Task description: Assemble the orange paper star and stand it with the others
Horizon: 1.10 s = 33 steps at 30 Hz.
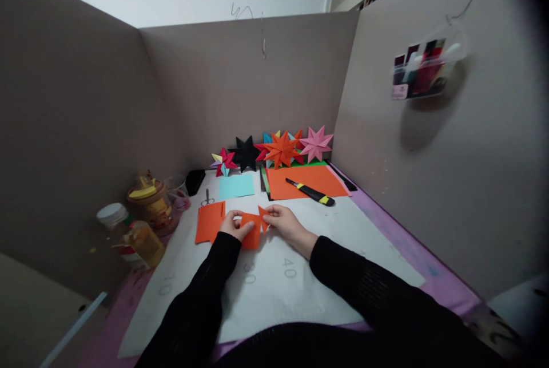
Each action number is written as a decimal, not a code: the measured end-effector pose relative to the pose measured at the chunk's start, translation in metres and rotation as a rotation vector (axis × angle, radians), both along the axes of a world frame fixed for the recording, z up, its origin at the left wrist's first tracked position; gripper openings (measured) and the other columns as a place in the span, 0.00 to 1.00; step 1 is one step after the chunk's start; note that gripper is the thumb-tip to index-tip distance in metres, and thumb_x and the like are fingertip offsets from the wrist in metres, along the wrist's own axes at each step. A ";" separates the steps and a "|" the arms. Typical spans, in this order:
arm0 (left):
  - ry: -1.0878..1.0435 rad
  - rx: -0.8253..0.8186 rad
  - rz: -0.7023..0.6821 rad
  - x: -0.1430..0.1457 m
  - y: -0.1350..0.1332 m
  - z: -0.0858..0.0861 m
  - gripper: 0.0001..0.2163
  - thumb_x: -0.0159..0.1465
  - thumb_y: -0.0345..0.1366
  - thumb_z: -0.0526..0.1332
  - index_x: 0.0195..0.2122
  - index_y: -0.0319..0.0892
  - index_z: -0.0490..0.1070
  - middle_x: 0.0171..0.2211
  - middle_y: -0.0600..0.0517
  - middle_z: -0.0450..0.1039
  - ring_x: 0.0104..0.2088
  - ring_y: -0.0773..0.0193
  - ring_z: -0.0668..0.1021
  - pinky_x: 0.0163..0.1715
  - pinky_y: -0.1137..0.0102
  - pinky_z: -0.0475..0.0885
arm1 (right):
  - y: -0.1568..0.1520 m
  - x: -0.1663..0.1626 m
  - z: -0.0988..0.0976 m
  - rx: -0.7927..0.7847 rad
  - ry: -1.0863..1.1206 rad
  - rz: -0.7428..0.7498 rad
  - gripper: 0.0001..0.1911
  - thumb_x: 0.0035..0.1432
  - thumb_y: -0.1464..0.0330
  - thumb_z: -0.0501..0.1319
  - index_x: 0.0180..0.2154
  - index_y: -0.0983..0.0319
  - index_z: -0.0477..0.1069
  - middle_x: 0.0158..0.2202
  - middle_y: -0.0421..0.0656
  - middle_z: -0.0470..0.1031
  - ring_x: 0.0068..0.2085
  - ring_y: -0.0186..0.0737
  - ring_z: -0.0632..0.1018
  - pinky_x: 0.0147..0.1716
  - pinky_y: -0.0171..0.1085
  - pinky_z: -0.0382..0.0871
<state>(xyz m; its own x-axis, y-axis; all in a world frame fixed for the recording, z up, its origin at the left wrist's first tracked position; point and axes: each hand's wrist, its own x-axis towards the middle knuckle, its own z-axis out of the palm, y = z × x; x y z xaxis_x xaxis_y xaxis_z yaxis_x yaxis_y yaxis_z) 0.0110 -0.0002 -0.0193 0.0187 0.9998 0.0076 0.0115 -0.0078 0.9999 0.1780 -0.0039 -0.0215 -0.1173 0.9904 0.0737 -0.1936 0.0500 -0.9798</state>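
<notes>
My left hand point(234, 227) is closed on a piece of orange paper point(251, 235), with the thumb lying over its front. A smaller, pointed piece of orange paper point(263, 220) is pinched between the thumb and fingers of my right hand point(287, 224). The two pieces are close side by side; whether they touch or are joined I cannot tell. Just left of my left hand, several orange paper sheets point(209, 222) lie on the white mat point(274, 305). Small scissors point(207, 199) rest behind those sheets.
A yellow and black utility knife point(311, 192) lies on a stack of orange paper point(281, 185). Light blue paper point(237, 186) lies behind my hands. Folded paper stars point(283, 149) line the back panel. At left stand a glue bottle point(139, 239) and a brown jar point(154, 205).
</notes>
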 end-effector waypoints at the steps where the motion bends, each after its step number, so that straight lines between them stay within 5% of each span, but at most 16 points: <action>1: 0.006 -0.007 0.021 -0.001 0.001 0.001 0.23 0.40 0.42 0.69 0.33 0.43 0.59 0.17 0.57 0.71 0.17 0.64 0.75 0.19 0.71 0.70 | 0.003 0.005 -0.002 -0.023 0.022 -0.036 0.10 0.44 0.67 0.63 0.31 0.65 0.70 0.24 0.39 0.72 0.21 0.29 0.71 0.20 0.28 0.63; 4: 0.057 0.006 0.091 -0.005 0.004 0.001 0.21 0.46 0.38 0.67 0.39 0.42 0.62 0.21 0.54 0.72 0.27 0.60 0.78 0.26 0.71 0.71 | 0.010 0.016 -0.006 -0.079 0.089 -0.105 0.12 0.45 0.67 0.63 0.34 0.65 0.71 0.26 0.41 0.74 0.20 0.28 0.71 0.19 0.28 0.63; 7: 0.131 0.122 0.198 -0.004 0.004 0.003 0.24 0.48 0.33 0.65 0.47 0.42 0.62 0.44 0.43 0.71 0.50 0.56 0.71 0.44 0.67 0.68 | 0.010 0.019 -0.002 -0.083 0.118 -0.139 0.15 0.44 0.68 0.64 0.37 0.65 0.71 0.29 0.42 0.75 0.21 0.28 0.72 0.21 0.29 0.66; 9: 0.194 0.263 0.239 0.002 -0.001 0.006 0.25 0.47 0.31 0.65 0.48 0.43 0.65 0.54 0.44 0.63 0.57 0.55 0.64 0.51 0.65 0.63 | 0.007 0.017 0.002 -0.079 0.095 -0.143 0.18 0.43 0.67 0.65 0.39 0.65 0.71 0.30 0.42 0.75 0.23 0.29 0.73 0.23 0.30 0.68; 14: 0.193 0.460 0.094 0.022 -0.024 0.013 0.11 0.50 0.30 0.62 0.35 0.47 0.76 0.41 0.49 0.75 0.47 0.56 0.73 0.53 0.63 0.63 | -0.003 0.006 0.008 -0.049 0.033 -0.100 0.24 0.42 0.66 0.66 0.44 0.66 0.69 0.25 0.39 0.74 0.24 0.31 0.74 0.27 0.33 0.68; 20: 0.343 0.421 0.041 0.025 -0.030 0.008 0.17 0.48 0.32 0.65 0.41 0.48 0.75 0.46 0.50 0.73 0.47 0.54 0.73 0.53 0.62 0.63 | -0.010 -0.002 0.010 0.043 -0.044 -0.152 0.19 0.41 0.65 0.66 0.37 0.65 0.70 0.19 0.37 0.71 0.22 0.33 0.72 0.24 0.33 0.66; 24: 0.480 0.338 0.035 0.022 -0.025 0.006 0.25 0.46 0.36 0.67 0.48 0.46 0.71 0.40 0.49 0.76 0.37 0.55 0.77 0.39 0.63 0.72 | -0.015 -0.006 0.014 0.090 -0.101 -0.171 0.14 0.41 0.66 0.65 0.33 0.63 0.69 0.19 0.36 0.70 0.22 0.34 0.72 0.23 0.33 0.65; 33: -0.087 -0.018 -0.083 0.021 -0.018 0.005 0.31 0.41 0.44 0.70 0.47 0.35 0.71 0.36 0.46 0.78 0.35 0.57 0.79 0.31 0.68 0.75 | -0.026 -0.008 0.024 0.237 -0.112 -0.160 0.14 0.46 0.69 0.61 0.38 0.60 0.68 0.20 0.34 0.67 0.24 0.34 0.72 0.29 0.34 0.68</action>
<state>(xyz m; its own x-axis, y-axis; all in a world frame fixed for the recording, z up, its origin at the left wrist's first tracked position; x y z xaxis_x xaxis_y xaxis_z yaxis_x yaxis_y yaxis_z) 0.0324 -0.0178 -0.0142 0.1019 0.9948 -0.0056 -0.0749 0.0133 0.9971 0.1705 -0.0297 0.0023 0.0184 0.9538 0.2999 -0.0558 0.3005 -0.9522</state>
